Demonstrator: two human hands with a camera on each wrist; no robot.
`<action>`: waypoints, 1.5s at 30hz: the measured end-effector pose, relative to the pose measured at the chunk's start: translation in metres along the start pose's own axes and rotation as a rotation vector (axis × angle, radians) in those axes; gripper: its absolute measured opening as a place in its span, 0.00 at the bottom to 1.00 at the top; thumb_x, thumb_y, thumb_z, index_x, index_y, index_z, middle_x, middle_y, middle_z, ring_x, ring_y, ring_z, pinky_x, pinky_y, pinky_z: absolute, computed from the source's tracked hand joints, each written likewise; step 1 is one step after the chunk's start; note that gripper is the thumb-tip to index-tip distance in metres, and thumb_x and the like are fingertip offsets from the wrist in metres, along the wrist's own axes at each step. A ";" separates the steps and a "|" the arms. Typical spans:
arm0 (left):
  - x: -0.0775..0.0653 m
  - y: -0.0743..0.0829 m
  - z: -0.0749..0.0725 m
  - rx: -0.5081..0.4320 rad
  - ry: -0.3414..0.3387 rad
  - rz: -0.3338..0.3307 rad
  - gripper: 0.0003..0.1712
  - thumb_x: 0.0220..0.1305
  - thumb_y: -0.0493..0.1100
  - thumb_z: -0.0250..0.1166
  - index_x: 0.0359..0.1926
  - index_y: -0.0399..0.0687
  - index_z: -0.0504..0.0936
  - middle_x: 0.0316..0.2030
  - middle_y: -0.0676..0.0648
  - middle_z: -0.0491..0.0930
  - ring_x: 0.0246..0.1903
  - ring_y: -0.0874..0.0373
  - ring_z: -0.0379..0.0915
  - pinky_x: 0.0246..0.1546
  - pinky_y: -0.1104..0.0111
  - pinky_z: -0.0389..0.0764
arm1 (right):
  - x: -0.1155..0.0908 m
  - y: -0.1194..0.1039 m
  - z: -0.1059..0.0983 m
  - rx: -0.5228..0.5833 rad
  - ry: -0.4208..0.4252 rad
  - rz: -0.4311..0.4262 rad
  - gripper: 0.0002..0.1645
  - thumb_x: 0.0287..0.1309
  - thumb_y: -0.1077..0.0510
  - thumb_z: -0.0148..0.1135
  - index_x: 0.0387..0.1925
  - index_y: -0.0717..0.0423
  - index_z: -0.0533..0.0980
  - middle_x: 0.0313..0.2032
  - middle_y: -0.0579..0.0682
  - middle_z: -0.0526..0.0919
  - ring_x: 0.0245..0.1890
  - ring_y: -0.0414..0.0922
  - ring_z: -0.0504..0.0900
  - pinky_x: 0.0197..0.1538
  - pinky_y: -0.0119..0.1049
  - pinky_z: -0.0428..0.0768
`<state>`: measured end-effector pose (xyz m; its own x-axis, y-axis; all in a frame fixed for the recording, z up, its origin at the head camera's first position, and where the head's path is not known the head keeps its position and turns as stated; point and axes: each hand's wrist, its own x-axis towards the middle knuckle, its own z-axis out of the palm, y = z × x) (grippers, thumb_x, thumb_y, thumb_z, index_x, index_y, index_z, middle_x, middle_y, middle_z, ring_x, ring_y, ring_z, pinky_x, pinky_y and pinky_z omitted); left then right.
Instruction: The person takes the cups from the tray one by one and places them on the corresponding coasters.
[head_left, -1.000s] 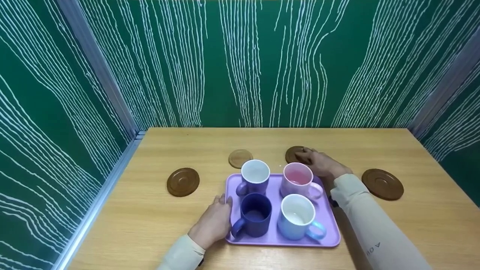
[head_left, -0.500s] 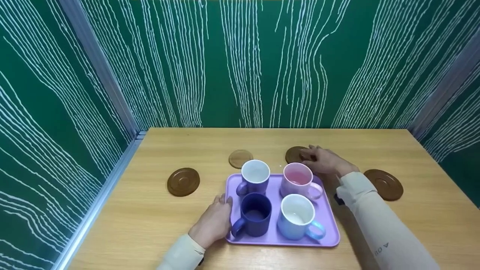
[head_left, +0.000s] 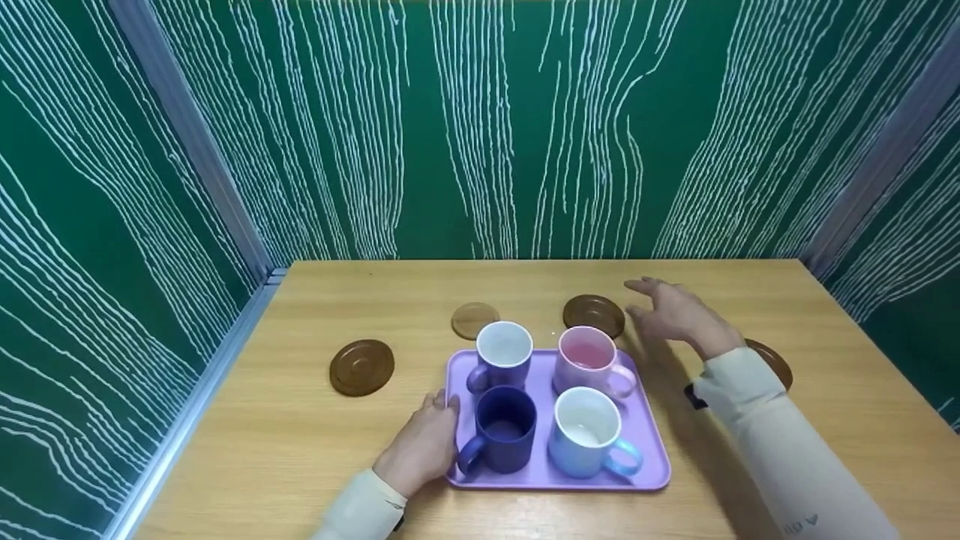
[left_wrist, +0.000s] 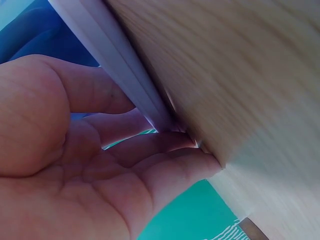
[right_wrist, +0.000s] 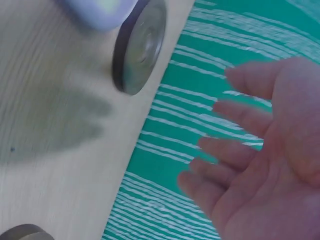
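A purple tray [head_left: 541,481] carries a dark blue mug [head_left: 507,450], a light blue mug [head_left: 581,450], a pink mug [head_left: 581,375] and a purple mug [head_left: 512,366] with a pale inside. My left hand [head_left: 421,444] grips the tray's left edge. In the left wrist view its thumb [left_wrist: 97,90] lies against the rim and its fingertips are down by the tabletop. My right hand [head_left: 679,313] hovers with loosely spread fingers, holding nothing. It is just right of a dark brown round coaster [head_left: 594,315] behind the pink mug, apart from it.
A lighter round coaster [head_left: 474,321] lies behind the purple mug. Another brown coaster [head_left: 362,367] lies to the left, and one more brown coaster [head_left: 772,364] is partly hidden by my right sleeve. A green wall [head_left: 525,135] with white lines rises at the wooden table's back edge.
My right hand has lifted off the dark brown coaster and moved right. My right sleeve now covers part of the rightmost coaster. The left hand stays on the tray.
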<state>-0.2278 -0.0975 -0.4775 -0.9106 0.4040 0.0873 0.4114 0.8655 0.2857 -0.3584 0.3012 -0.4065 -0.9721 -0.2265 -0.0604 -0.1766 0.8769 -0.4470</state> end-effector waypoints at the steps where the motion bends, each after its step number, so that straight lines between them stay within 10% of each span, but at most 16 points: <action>1: 0.000 0.000 0.000 -0.004 0.000 -0.003 0.29 0.61 0.29 0.62 0.64 0.23 0.74 0.60 0.21 0.74 0.60 0.31 0.74 0.59 0.46 0.80 | -0.004 -0.002 0.000 0.002 0.012 0.007 0.36 0.75 0.50 0.53 0.78 0.57 0.61 0.77 0.70 0.54 0.75 0.74 0.54 0.73 0.70 0.55; 23: 0.001 -0.002 0.002 -0.017 -0.017 -0.022 0.29 0.61 0.28 0.59 0.65 0.24 0.74 0.61 0.20 0.73 0.61 0.30 0.74 0.59 0.45 0.80 | -0.091 -0.025 0.028 -0.052 0.145 -0.042 0.38 0.71 0.53 0.57 0.76 0.64 0.62 0.72 0.74 0.63 0.68 0.72 0.69 0.67 0.68 0.68; 27: 0.002 -0.001 0.002 -0.018 -0.022 -0.019 0.29 0.63 0.29 0.60 0.65 0.24 0.73 0.61 0.20 0.73 0.62 0.29 0.72 0.61 0.45 0.78 | -0.102 -0.025 0.038 -0.076 0.149 -0.040 0.37 0.70 0.53 0.59 0.75 0.65 0.64 0.70 0.76 0.65 0.38 0.61 0.85 0.48 0.56 0.83; 31: 0.001 0.000 0.001 -0.011 -0.014 -0.015 0.29 0.62 0.29 0.60 0.65 0.24 0.74 0.61 0.21 0.73 0.61 0.28 0.73 0.60 0.44 0.79 | -0.110 -0.023 0.047 -0.084 0.121 -0.036 0.37 0.69 0.55 0.61 0.73 0.67 0.65 0.68 0.79 0.65 0.16 0.44 0.69 0.27 0.41 0.74; 38: 0.000 -0.001 0.002 0.001 0.051 0.035 0.26 0.60 0.31 0.63 0.60 0.24 0.76 0.53 0.26 0.78 0.50 0.35 0.78 0.48 0.46 0.84 | -0.121 -0.016 0.062 -0.117 0.088 -0.080 0.33 0.65 0.58 0.63 0.68 0.69 0.71 0.62 0.79 0.73 0.49 0.60 0.84 0.58 0.65 0.78; 45: 0.001 -0.004 0.006 0.011 0.065 0.042 0.27 0.60 0.32 0.64 0.60 0.24 0.76 0.53 0.25 0.78 0.49 0.34 0.78 0.47 0.45 0.84 | -0.124 -0.014 0.069 -0.109 -0.012 -0.074 0.31 0.64 0.57 0.65 0.66 0.65 0.75 0.37 0.55 0.83 0.36 0.50 0.78 0.44 0.51 0.80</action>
<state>-0.2304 -0.0988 -0.4845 -0.8932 0.4198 0.1612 0.4491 0.8516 0.2703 -0.2248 0.2881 -0.4548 -0.9539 -0.2971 -0.0418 -0.2644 0.8982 -0.3512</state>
